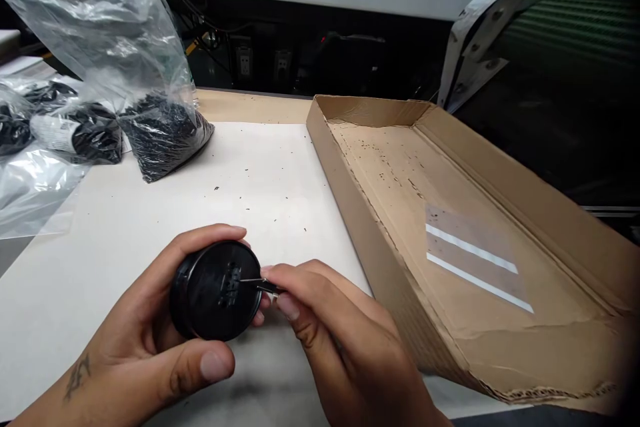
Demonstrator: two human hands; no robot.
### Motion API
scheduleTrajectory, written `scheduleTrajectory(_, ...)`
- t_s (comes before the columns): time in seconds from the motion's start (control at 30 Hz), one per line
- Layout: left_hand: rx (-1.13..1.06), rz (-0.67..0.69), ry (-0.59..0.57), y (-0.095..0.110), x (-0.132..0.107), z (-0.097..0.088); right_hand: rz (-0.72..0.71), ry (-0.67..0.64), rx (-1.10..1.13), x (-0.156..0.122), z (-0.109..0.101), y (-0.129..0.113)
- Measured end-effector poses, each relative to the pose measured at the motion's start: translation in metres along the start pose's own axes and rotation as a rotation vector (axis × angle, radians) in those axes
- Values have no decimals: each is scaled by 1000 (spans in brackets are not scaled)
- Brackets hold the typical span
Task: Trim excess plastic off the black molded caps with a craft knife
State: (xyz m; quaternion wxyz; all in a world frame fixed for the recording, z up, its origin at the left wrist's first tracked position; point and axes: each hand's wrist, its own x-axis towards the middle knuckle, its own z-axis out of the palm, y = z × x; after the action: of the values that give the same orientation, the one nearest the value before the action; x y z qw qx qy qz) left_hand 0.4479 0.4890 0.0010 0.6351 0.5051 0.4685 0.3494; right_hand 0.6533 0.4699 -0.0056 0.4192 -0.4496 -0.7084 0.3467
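My left hand point(165, 320) is wrapped around the side of a round black cap-like part point(205, 293), its flat face tilted up toward me. Near the middle of that face sits a cluster of small black raised pieces or slots, too fine to make out. Between thumb and forefinger, my right hand point(345, 340) pinches slim tweezers point(267, 286). Their thin, shiny tip reaches over the rim to the cluster; whether it grips anything cannot be seen. The fingertips of both hands are close together at the part's right edge.
A shallow cardboard tray point(345, 187) stands at the right, holding black crumbs and a clear sheet point(470, 253) with white strips. At the back left stands a clear bag point(165, 133) of small black pieces, beside more bags point(75, 130). Black bits dot the white table surface point(260, 180).
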Motion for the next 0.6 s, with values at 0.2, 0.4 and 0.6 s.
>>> scheduleTrajectory(0.2, -42, -119, 64, 8, -7, 12, -26, 9, -197, -4, -1, -3)
scheduleTrajectory(0.4, 91, 35, 92, -6, -3, -2, -87, -9, -415, -8, -1, 0)
scheduleTrajectory(0.6, 106, 153, 45, -14, -4, 5, -178, 87, -523, -8, 0, 1)
